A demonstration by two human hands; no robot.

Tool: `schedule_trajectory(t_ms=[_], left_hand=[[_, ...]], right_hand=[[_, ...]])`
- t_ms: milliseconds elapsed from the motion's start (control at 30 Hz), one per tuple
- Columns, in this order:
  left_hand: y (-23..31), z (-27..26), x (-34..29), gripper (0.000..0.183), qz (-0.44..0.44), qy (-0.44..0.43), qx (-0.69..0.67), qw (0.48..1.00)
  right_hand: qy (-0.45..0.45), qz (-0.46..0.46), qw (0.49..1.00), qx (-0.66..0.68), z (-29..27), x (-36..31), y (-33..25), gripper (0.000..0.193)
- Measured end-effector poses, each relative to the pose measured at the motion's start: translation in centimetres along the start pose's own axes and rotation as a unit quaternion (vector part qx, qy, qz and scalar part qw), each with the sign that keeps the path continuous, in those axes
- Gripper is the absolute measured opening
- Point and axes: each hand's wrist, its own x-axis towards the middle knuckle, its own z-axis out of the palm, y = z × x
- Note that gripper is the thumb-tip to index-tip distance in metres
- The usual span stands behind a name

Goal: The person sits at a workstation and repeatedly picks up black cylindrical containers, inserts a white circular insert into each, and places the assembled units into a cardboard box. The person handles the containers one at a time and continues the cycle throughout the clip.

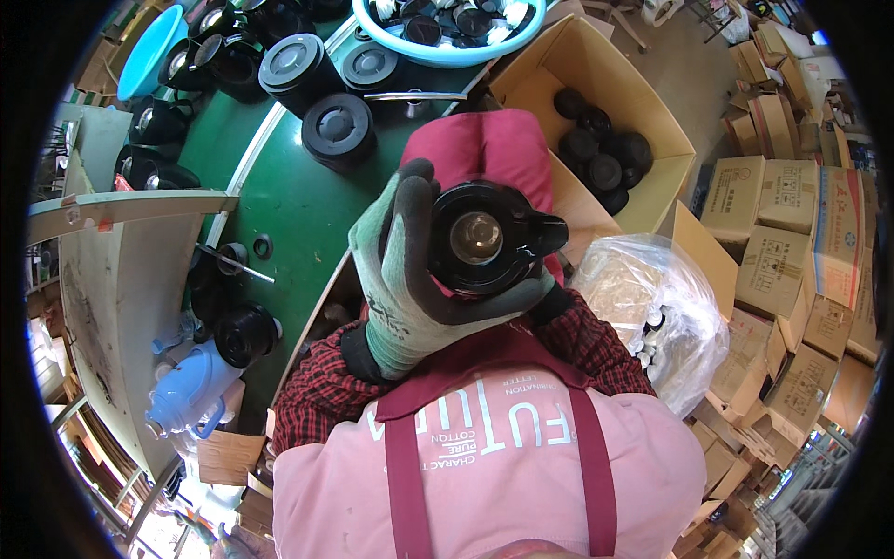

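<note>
The pot (484, 238) is held right of the table (279, 196), clasped by the left hand (396, 270); the right hand's (523, 296) grip, partly hidden, cannot be told. If the slick wall is held too loosely, the pot could be dropped beside the table.

Reference point: open carton (652, 107). Inside it: round parts (603, 170). To its left: tabletop (284, 200), bearing canisters (337, 129). Left and farther from the wearer (494, 466): basin (452, 58), filled with small parts (424, 31). Left and nearer: vessel (477, 238), held. Just beside, nearer: plastic bag (605, 265). Far left, nearer: jug (188, 384). Right: stacked cartons (787, 196).
</note>
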Motion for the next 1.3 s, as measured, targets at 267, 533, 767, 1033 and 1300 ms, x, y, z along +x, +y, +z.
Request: schedule_trajectory(t_ms=[267, 533, 767, 1033, 1300], left_hand=[[-10.4, 2.6, -5.9, 0.11, 0.085, -0.2, -0.017, 0.976], [-12.8, 9.2, -5.1, 0.115, 0.019, -0.188, -0.015, 0.982], [-12.1, 9.2, -6.2, 0.095, 0.034, -0.152, 0.015, 0.988], [-11.8, 5.2, -1.8, 0.08, 0.0, -0.068, 0.007, 0.998], [-9.8, 7.0, 5.8, 0.037, 0.001, -0.346, 0.172, 0.922]], right_hand=[[-0.051, 0.019, 0.976, -0.209, -3.4, 10.1, -15.8, 0.051], [-0.271, -0.03, 0.797, -0.539, -3.4, 13.4, -5.9, 0.036], [-0.13, 0.018, 0.566, -0.814, -3.2, 27.7, 5.5, 0.056], [-0.151, -0.139, 0.646, -0.736, -3.9, 21.9, -6.2, 0.037], [-0.252, -0.016, 0.756, -0.604, -2.6, 12.8, -11.7, 0.037]])
